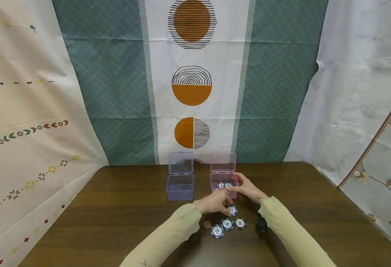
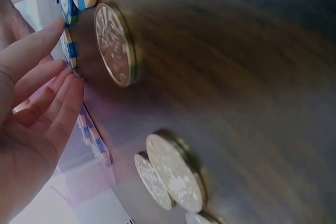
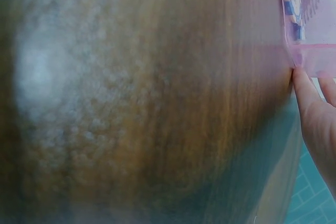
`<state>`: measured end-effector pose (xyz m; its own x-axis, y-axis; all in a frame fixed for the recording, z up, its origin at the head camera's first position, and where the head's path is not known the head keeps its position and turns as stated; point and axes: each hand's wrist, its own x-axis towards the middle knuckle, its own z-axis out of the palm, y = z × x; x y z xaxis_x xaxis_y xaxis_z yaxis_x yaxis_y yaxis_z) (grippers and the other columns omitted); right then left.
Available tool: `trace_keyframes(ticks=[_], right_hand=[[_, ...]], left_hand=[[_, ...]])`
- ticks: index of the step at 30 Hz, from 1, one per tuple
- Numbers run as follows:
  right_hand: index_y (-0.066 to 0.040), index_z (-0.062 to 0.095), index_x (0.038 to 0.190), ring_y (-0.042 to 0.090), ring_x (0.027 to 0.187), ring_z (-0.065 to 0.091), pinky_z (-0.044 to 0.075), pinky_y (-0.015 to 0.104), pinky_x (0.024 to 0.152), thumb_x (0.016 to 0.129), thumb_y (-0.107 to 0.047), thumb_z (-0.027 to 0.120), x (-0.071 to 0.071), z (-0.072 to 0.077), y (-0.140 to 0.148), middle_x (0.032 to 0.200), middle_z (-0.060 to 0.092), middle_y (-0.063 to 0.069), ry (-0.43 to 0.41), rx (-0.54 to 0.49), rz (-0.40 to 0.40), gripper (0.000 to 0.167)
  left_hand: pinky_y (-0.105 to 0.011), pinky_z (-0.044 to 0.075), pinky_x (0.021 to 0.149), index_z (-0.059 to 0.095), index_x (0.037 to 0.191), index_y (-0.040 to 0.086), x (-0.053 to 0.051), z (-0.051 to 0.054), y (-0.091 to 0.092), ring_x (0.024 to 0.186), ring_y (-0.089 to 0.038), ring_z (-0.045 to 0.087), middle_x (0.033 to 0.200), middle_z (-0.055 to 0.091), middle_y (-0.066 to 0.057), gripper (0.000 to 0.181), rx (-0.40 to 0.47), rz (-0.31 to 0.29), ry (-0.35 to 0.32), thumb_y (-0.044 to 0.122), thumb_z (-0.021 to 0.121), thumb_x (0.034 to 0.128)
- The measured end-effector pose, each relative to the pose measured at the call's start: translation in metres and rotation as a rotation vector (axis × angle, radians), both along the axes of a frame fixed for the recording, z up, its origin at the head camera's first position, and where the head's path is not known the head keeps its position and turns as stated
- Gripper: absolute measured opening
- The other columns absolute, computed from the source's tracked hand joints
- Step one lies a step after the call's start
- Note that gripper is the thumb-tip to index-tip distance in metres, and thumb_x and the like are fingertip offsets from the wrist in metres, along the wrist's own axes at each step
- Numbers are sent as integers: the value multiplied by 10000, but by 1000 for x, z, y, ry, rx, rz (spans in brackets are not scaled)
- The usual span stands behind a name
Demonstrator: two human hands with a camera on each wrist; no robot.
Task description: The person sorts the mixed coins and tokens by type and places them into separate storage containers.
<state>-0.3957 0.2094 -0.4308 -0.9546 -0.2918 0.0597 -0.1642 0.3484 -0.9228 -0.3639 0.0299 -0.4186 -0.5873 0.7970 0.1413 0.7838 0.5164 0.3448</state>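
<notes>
My left hand [image 1: 214, 202] pinches the edge of a blue-and-white poker chip [image 1: 232, 210] on the table. In the left wrist view its thumb and fingers [image 2: 39, 80] are at either side of that chip [image 2: 69, 48]. My right hand [image 1: 248, 189] grips the right side of an open pink clear box [image 1: 234, 180]; in the right wrist view a fingertip touches the box's lower corner [image 3: 299, 56]. Blue-edged chips [image 1: 221, 185] lie inside the box. Nearer me are two blue chips [image 1: 217, 231] and a dark-edged chip [image 1: 240, 223].
An open blue clear box [image 1: 180, 189] stands left of the pink one, its lid upright. One gold coin [image 1: 207, 224] lies beside the chips. Several gold coins [image 2: 176, 171] show in the left wrist view. A patterned cloth [image 1: 195, 111] hangs behind the table [image 1: 122, 218].
</notes>
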Motion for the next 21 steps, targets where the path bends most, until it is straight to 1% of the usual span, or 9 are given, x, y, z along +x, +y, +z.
trace_keyframes(ticks=[7, 11, 16, 21], right_hand=[[-3, 241, 1373, 409, 1168, 342, 272, 550, 930, 785, -231, 704, 1, 2, -1, 1384, 252, 232, 9, -1, 4, 783], [-12, 244, 1374, 404, 1173, 338, 269, 554, 930, 782, -239, 707, 1, 2, -1, 1382, 260, 229, 7, 6, -1, 785], [-17, 245, 1374, 405, 1174, 332, 270, 561, 926, 788, -245, 698, 1, 3, -1, 1377, 264, 229, 10, 13, 2, 776], [-14, 240, 1377, 423, 1175, 325, 256, 580, 922, 794, -244, 690, 1, 1, 1, 1381, 246, 241, 8, 4, 11, 772]], left_hand=[[-101, 393, 601, 690, 927, 40, 2, 0, 2, 695, -46, 523, 815, 554, 35, 312, 10, 36, -24, 190, 802, 678], [-102, 395, 598, 687, 896, 39, 3, 0, 2, 690, -53, 535, 806, 564, 22, 289, 27, 45, -14, 183, 802, 674], [-101, 394, 599, 680, 865, 46, 4, 1, 2, 685, -47, 533, 796, 552, 32, 269, 17, 52, 3, 197, 801, 678], [-104, 400, 604, 669, 857, 54, 4, 2, 3, 680, -36, 524, 789, 560, 49, 271, 14, 60, -15, 200, 807, 674]])
